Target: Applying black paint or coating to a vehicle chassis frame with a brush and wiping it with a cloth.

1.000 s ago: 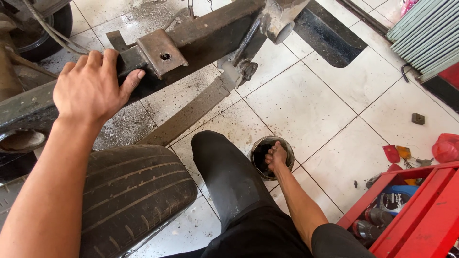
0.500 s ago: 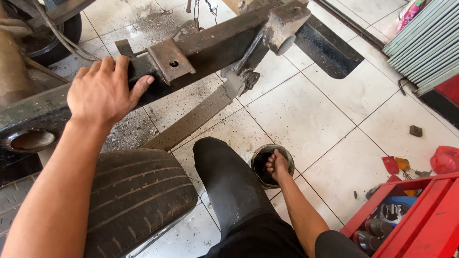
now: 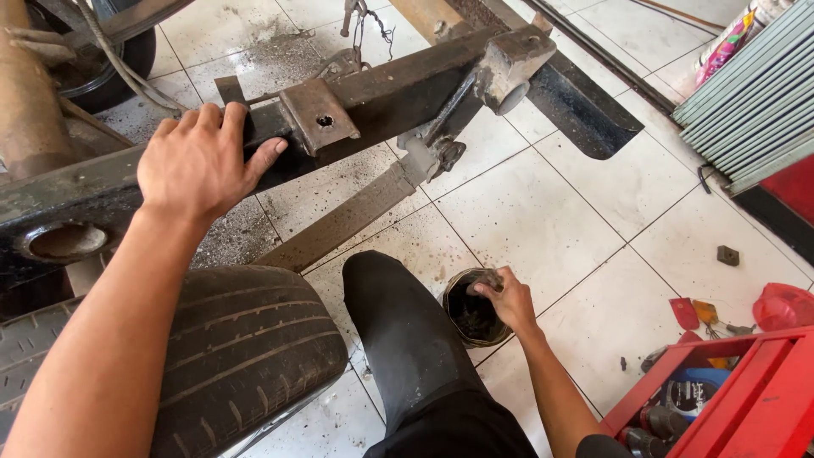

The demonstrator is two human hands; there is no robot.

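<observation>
My left hand (image 3: 203, 161) lies flat, fingers spread, on the rusty dark steel frame rail (image 3: 373, 93) above the worn black tyre (image 3: 246, 348). My right hand (image 3: 507, 298) dips pinched fingers into the round black grease tin (image 3: 471, 312) on the white tiled floor (image 3: 551, 212) beside my knee. Greasy fingers could slip, tipping the tin.

My left hand (image 3: 203, 161) lies flat on a dark rusty steel beam (image 3: 381, 93), with the fingers spread over its top edge. Just right of my thumb there is a small metal plate (image 3: 320, 114) with one hole. Below my left arm lies a worn tire (image 3: 242, 339), and my knee in black trousers (image 3: 398, 331) is beside it on the right. My right hand (image 3: 507, 297) is at the rim of a small round can (image 3: 471, 314) with dark grease inside, standing on the white tiled floor (image 3: 543, 212). My fingers are curled at its edge. At the near right corner stands a red tool cart (image 3: 746, 407).
</observation>
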